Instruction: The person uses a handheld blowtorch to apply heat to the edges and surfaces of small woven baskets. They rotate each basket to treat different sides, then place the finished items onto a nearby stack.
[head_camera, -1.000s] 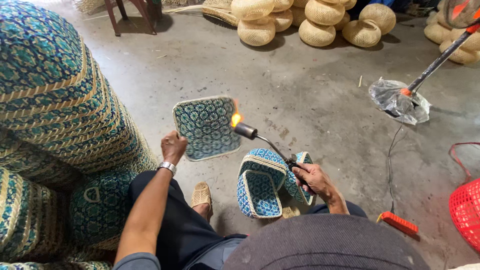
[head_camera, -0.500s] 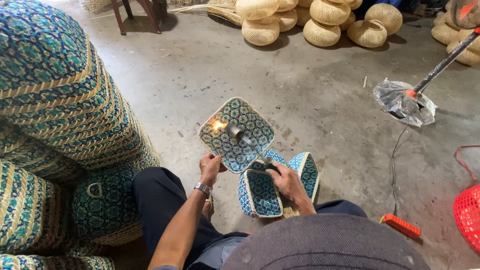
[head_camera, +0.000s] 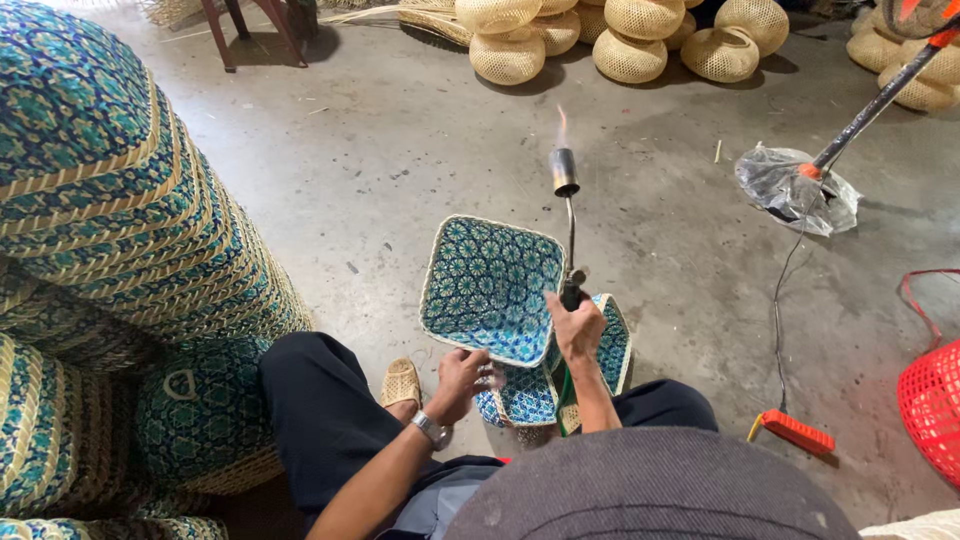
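Observation:
My left hand (head_camera: 462, 378) grips the near edge of a square woven tray (head_camera: 486, 286) with a blue-green pattern, tilted up toward me. My right hand (head_camera: 578, 327) holds a gas torch (head_camera: 567, 215) upright beside the tray's right edge. A small flame (head_camera: 561, 126) burns above its metal nozzle, away from the tray. Under the tray, between my knees, more patterned trays (head_camera: 606, 350) are stacked on the concrete floor.
Tall stacks of blue-green woven baskets (head_camera: 110, 250) fill the left. Natural-coloured round baskets (head_camera: 630, 45) lie at the far side. A pole in a plastic bag (head_camera: 800, 190), a cord, an orange tool (head_camera: 795, 432) and a red basket (head_camera: 935, 400) sit at right.
The torch has swung up from the tray's inside to point upward beside its right edge. The tray has shifted slightly right and nearer to me.

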